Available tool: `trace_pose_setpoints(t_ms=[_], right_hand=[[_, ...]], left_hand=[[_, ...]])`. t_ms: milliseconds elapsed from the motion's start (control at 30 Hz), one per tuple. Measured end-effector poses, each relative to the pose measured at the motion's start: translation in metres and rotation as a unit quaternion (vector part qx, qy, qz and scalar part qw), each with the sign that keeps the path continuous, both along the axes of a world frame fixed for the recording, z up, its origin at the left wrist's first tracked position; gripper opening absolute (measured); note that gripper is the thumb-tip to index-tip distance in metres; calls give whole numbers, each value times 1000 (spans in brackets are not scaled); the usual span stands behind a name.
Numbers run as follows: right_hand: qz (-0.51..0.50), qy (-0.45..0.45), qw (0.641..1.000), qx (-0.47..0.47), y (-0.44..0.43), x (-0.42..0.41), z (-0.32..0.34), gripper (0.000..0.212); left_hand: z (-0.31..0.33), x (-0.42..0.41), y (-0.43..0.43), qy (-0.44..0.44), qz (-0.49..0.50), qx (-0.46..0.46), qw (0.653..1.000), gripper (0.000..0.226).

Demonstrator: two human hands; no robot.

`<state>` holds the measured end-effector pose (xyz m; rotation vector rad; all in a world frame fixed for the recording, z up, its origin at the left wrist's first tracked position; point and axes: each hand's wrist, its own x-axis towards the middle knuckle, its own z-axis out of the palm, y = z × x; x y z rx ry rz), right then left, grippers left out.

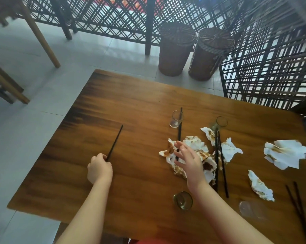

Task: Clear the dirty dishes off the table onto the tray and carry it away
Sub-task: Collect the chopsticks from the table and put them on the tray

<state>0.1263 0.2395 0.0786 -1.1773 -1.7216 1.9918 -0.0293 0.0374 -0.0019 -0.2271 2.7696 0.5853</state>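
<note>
My left hand point(99, 167) grips the near end of a black chopstick point(115, 143) that points away over the wooden table point(99, 110). My right hand point(188, 160) hovers with spread fingers over a heap of stained paper napkins point(195, 147) and another black chopstick point(179, 131). A clear glass point(176, 119) stands beside that chopstick, a greenish glass point(219, 123) further right. A green glass point(183, 200) sits near my right forearm. A pair of chopsticks point(220, 161) lies across the napkins. No tray is in view.
More soiled napkins point(286, 154) lie at the right, one point(260, 187) nearer me, with a clear glass point(253, 210) and two chopsticks point(297, 206) at the right edge. Two wicker stools point(176, 50) stand beyond the table by a lattice screen point(272, 73). Chair legs point(43, 41) stand at left.
</note>
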Motion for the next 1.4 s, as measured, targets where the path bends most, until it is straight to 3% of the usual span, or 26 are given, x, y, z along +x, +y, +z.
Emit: trace_pose_setpoints(t_ms=[200,300,400,500,667,967,1167,1267,1400], right_hand=[[-20,-8,1000,-8,8,13,-6,30],[-21,-5,1000,-8,14,14,-7,28],[-17,-13,1000,-5,23,15,-11,23],[-19,-19,1000,-10,35,17,-13,24],[-23,-25,999,-25,59,24,-20,19],[-71,-47,996,-16,102,37,-32,8],[-64,-55,996,-10,131,49,-39,15],[-66,-60,996,-26,141,52,-46,24],[-60,-65,996,-28,148,55,-49,24]], left_hand=[[23,30,51,-3,-63,156,986,18],[45,59,94,-70,-79,323,941,18],[61,82,125,-165,-63,433,884,15],[72,94,145,-217,-72,479,848,15],[75,106,169,-240,-88,484,837,14],[51,95,208,-164,-121,364,909,14],[20,69,237,-68,-100,156,980,22],[16,65,249,-22,-141,32,989,27],[15,66,262,-3,-180,-55,982,29]])
